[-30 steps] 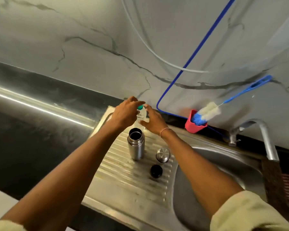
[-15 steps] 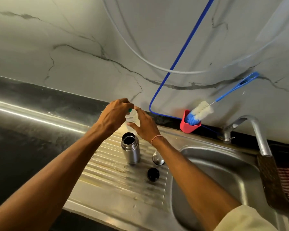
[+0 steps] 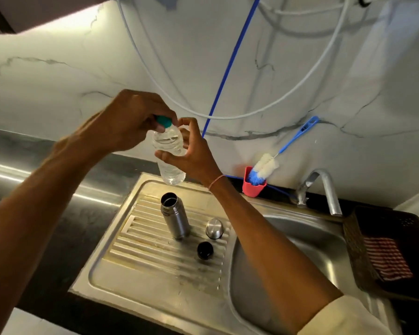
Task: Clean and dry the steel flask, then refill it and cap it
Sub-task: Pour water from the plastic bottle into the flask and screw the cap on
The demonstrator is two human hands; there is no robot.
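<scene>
Held a clear water bottle in both hands above the open steel flask.

Pinched the bottle's teal cap in the curled fingers of the left hand; wrapped the right hand round the bottle's body (tilted, base toward the sink unit). Had the flask upright and uncapped on the ribbed drainboard, with its steel lid and black stopper just to its right, not touching it. Had a bottle brush leaning in a pink cup at the wall, near the tap.
</scene>
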